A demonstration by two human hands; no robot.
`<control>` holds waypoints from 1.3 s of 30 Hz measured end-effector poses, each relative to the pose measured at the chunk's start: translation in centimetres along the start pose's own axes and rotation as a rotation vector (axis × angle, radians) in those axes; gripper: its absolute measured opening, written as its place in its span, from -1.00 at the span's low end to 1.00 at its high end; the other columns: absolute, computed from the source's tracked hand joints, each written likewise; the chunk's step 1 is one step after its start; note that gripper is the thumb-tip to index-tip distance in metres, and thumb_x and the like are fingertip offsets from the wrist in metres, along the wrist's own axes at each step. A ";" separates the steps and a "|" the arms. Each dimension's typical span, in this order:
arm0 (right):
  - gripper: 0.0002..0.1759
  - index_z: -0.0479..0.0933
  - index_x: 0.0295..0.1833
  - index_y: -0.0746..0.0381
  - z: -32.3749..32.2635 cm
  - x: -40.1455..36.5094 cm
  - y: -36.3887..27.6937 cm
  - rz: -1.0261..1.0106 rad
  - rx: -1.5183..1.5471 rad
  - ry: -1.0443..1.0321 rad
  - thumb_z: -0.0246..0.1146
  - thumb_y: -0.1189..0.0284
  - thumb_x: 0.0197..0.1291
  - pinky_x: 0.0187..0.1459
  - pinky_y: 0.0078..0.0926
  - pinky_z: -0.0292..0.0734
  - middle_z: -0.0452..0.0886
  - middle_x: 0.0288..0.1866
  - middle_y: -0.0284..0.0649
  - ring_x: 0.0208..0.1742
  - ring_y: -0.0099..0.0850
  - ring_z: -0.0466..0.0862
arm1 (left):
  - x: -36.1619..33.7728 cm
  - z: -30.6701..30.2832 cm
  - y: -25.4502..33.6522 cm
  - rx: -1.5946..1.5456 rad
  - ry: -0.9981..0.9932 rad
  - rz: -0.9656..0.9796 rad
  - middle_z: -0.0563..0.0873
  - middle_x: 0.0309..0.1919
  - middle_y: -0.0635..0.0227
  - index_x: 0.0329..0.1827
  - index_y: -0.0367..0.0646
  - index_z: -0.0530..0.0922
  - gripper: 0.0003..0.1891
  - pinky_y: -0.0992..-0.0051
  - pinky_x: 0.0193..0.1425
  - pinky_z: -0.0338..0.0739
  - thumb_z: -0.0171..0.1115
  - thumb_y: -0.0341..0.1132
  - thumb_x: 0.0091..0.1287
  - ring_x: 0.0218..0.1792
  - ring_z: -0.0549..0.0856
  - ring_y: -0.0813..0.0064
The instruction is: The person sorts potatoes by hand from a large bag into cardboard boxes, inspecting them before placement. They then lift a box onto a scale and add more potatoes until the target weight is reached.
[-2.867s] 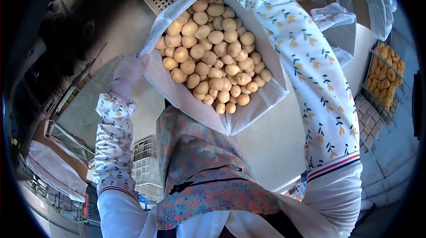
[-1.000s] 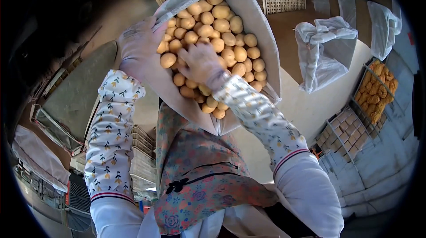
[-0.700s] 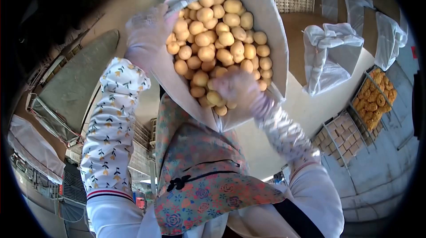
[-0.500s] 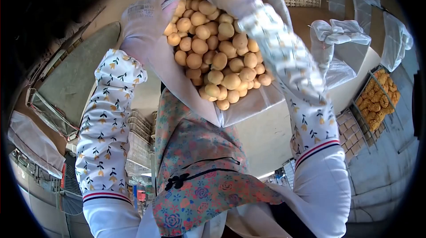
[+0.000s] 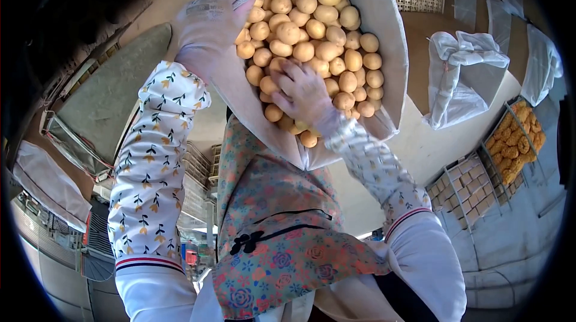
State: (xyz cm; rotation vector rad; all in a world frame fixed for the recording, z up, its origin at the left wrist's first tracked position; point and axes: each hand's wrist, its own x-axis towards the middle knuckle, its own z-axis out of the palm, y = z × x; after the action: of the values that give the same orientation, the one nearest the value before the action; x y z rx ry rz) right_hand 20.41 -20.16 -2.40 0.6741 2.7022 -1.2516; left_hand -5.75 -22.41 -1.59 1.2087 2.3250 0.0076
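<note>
The bag [image 5: 384,34] of potatoes [image 5: 318,28] fills the upper centre of the frame; the left hand [image 5: 207,25], upper left, is clamped on its rim; the right hand [image 5: 303,91] lies on the lower potatoes, fingers spread, gripping nothing.

Round tan pieces [image 5: 327,34]: matt, smooth skin.
Translucent white plastic liner [image 5: 384,34]: thin, faintly glossy.
Floral white cloth sleeve [image 5: 156,160]: matt.

White flower-print oversleeves [image 5: 157,160], thin pale gloves [image 5: 207,28], floral pink-and-teal apron [image 5: 276,226].
</note>
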 end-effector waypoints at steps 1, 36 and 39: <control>-0.70 0.62 -0.03 0.05 -0.3 -2.5 0.1 -0.022 -0.078 -0.022 0.29 0.21 0.13 0.34 -0.05 0.29 0.54 0.03 -0.25 0.09 -0.22 0.53 | -0.1 0.0 0.0 -0.026 0.015 0.018 0.76 -0.17 0.15 0.01 -0.02 0.68 -0.52 0.14 0.02 0.57 0.09 0.19 0.42 -0.08 0.72 0.08; -0.44 0.47 0.25 0.15 -7.0 10.3 0.4 0.221 -0.222 -0.694 0.32 0.33 0.08 -0.01 -0.13 0.63 0.53 0.12 0.08 0.00 0.01 0.67 | 0.3 -1.0 0.9 0.066 -0.045 -0.004 0.75 -0.10 0.17 0.07 0.03 0.67 -0.45 0.09 0.03 0.58 0.00 0.27 0.44 -0.06 0.72 0.07; -0.45 0.47 0.19 0.17 -5.9 2.0 -0.3 0.287 -0.379 -0.700 0.36 0.28 0.06 -0.02 -0.14 0.63 0.51 0.14 0.03 0.00 -0.01 0.68 | 0.0 -0.5 0.4 0.038 0.028 0.037 0.79 -0.16 0.20 -0.05 -0.02 0.66 -0.53 0.16 0.02 0.60 0.06 0.18 0.44 -0.10 0.76 0.14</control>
State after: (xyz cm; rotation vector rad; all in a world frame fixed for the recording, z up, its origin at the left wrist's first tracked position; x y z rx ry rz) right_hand 19.09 -15.22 1.18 0.4403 2.0779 -0.6947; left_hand -5.67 -22.05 -1.07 1.2772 2.3367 -0.0064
